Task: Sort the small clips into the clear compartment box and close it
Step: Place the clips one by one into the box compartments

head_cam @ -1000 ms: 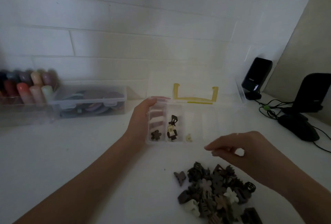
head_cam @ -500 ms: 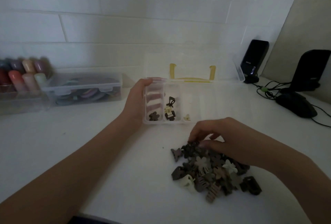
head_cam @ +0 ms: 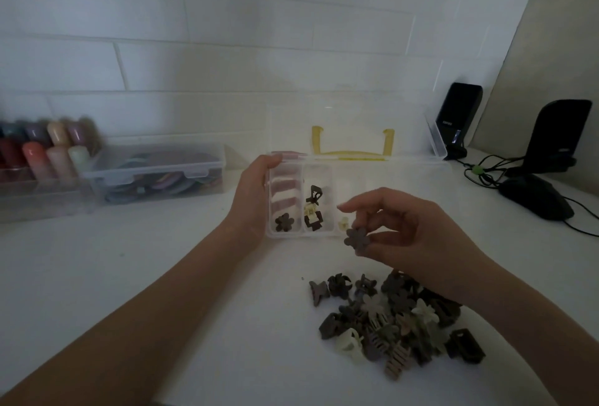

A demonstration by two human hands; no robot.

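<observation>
The clear compartment box [head_cam: 398, 178] stands open on the white table, its lid with a yellow handle [head_cam: 352, 146] leaning back against the wall. My left hand [head_cam: 252, 198] grips the box's left end. A dark flower clip [head_cam: 284, 221] lies in the leftmost compartment, a few dark and cream clips [head_cam: 312, 211] in the second, a small pale one [head_cam: 343, 222] in the third. My right hand [head_cam: 411, 230] pinches a grey-brown flower clip [head_cam: 356, 239] just in front of the box's near edge. A pile of several clips [head_cam: 398, 318] lies below that hand.
A closed clear box of coloured items [head_cam: 155, 172] and a tray of coloured bottles [head_cam: 42, 156] sit at the left by the wall. Two black speakers [head_cam: 458, 117] [head_cam: 560, 133], a black mouse [head_cam: 534, 198] and cables [head_cam: 479, 172] occupy the right.
My right hand dipped into the pile, took a flower clip and has risen with it toward the box. My left hand stayed on the box.
</observation>
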